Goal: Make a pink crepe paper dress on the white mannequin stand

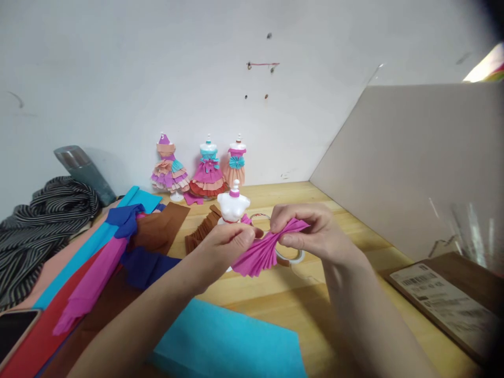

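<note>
A pleated piece of magenta crepe paper [263, 253] is held above the wooden table between both my hands. My left hand [222, 247] pinches its lower left part with closed fingers. My right hand [311, 231] pinches its upper right end. Just behind the paper stands a bare white mannequin bust [233, 206] with a magenta neck band. A roll of tape [293, 256] lies under my right hand, partly hidden.
Three dressed mini mannequins [208, 170] stand against the back wall. Sheets of crepe paper, brown [159, 231], blue [145, 265], magenta [92, 286] and turquoise [232, 344], lie at left and front. A striped cloth [43, 220], a phone [13, 328], a labelled brown package [449, 302] and a grey partition [413, 168] surround them.
</note>
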`<state>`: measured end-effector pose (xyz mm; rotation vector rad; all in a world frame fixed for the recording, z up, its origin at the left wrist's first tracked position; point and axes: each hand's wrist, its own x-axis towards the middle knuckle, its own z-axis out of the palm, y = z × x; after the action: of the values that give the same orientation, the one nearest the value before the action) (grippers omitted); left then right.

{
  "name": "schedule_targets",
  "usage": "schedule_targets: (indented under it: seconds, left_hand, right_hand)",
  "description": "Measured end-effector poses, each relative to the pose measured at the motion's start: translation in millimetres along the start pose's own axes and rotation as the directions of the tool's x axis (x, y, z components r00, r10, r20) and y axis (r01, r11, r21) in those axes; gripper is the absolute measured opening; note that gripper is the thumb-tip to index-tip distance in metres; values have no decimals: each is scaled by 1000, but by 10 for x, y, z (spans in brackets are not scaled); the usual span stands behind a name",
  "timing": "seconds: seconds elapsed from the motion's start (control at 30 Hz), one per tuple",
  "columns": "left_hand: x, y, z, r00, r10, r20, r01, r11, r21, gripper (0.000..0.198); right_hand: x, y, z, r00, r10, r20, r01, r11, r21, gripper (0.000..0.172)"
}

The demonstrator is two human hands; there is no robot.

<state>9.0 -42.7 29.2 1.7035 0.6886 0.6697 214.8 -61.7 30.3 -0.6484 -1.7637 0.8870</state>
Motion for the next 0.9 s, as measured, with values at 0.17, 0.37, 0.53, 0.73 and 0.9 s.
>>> schedule_targets:
  seconds: [0.17,0.37,0.53,0.73,0.9]
  left_hand:
    - [24,-90,101,997,-74,3,72,969,-238,41]
    - [1,-130,186,972,-6,-235,-39,982,-187,33]
    - [-12,-143,245,972,-6,-234,-41,980,-196,33]
    - [-32,-145,264,938,18,-347,-77,984,-158,43]
    - [-39,-154,256,945,57,-323,-133,967,-219,33]
  right_hand:
    - [-8,-22,-21,1000,-5,31,7,998,-67,15]
    - [-14,-30,-8,999,0,-54,-10,985,-171,12]
    - [-28,-34,8,999,14,-48,-25,975,-220,11]
    - [-32,-41,-11,999,-23,-27,16,971,-237,11]
    - [-34,-45,-27,999,-33,-40,22,969,-246,12]
